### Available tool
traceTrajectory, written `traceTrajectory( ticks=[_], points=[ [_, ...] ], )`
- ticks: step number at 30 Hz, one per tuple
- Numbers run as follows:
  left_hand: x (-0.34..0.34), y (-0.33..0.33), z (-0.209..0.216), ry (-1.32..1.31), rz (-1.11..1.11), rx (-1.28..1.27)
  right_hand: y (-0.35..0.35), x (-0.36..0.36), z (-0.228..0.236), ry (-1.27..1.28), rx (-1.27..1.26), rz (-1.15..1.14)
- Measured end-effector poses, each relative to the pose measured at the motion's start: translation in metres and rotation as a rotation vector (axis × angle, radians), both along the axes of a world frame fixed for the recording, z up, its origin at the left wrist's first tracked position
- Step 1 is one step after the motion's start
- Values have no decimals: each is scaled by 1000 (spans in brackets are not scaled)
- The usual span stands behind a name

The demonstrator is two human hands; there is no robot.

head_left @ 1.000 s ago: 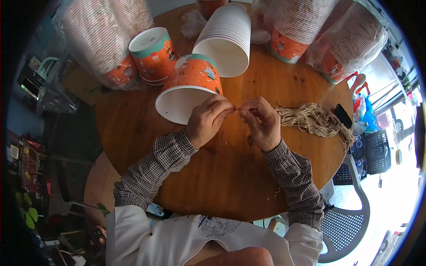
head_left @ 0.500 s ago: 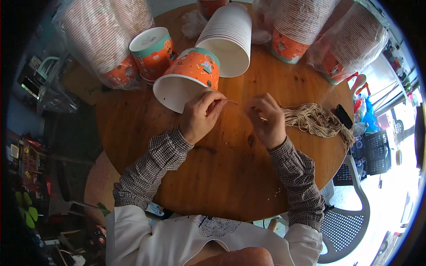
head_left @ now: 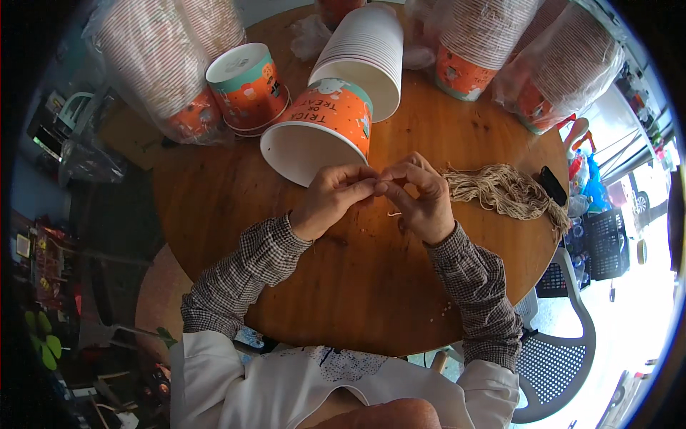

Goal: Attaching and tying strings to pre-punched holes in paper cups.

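Note:
My left hand (head_left: pixel 336 199) and my right hand (head_left: pixel 421 199) meet fingertip to fingertip above the table, both pinching a thin cord. Most of it is hidden by the fingers; a short pale end of the cord (head_left: pixel 392 214) shows below the right hand. Just beyond my hands, an orange paper bucket (head_left: pixel 332 114) with a green base band lies tilted, its white open mouth toward me. Inside its rim is a small dark hole. To the right of my right hand lies a bundle of beige cords (head_left: pixel 504 189).
An upside-down orange bucket (head_left: pixel 246 89) stands at the left beside bagged bucket stacks (head_left: pixel 153 61). A white nested stack (head_left: pixel 361 61) lies behind. More wrapped stacks (head_left: pixel 568 71) stand at the right. A dark object (head_left: pixel 553 186) sits by the cords; tiny pale bits (head_left: pixel 446 311) lie near the front edge.
My right hand has moved left to meet the left one, and its fingers have closed into a pinch. The tilted bucket has shifted right and turned, showing lettering.

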State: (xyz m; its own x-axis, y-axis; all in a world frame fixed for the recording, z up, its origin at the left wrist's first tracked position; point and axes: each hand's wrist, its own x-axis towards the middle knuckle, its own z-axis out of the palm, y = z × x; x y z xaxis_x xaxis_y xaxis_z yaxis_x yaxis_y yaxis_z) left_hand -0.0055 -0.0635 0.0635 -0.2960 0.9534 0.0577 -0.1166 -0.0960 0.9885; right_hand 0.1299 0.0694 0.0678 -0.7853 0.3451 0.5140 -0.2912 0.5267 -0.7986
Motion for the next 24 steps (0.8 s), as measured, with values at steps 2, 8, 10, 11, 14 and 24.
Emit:
traceTrajectory(
  ticks=[2, 8, 10, 11, 14, 24],
  points=[
    [0, 0, 3, -92, 10, -34, 1, -1, -4, -8, -51, -5],
    [2, 2, 1, -26, 35, -88, 2, -8, -23, -5, -272, -5],
    [1, 3, -3, 29, 44, -78, 2, -8, -25, 3, -342, 0],
    [0, 3, -7, 26, 51, -63, 2, -8, -23, -65, -449, 16],
    [3, 4, -8, 16, 117, -19, 0, -9, -20, -122, -581, 24],
    [8, 4, -4, 377, 299, 142, -5, -9, -28, -51, -322, -119]
  ],
)
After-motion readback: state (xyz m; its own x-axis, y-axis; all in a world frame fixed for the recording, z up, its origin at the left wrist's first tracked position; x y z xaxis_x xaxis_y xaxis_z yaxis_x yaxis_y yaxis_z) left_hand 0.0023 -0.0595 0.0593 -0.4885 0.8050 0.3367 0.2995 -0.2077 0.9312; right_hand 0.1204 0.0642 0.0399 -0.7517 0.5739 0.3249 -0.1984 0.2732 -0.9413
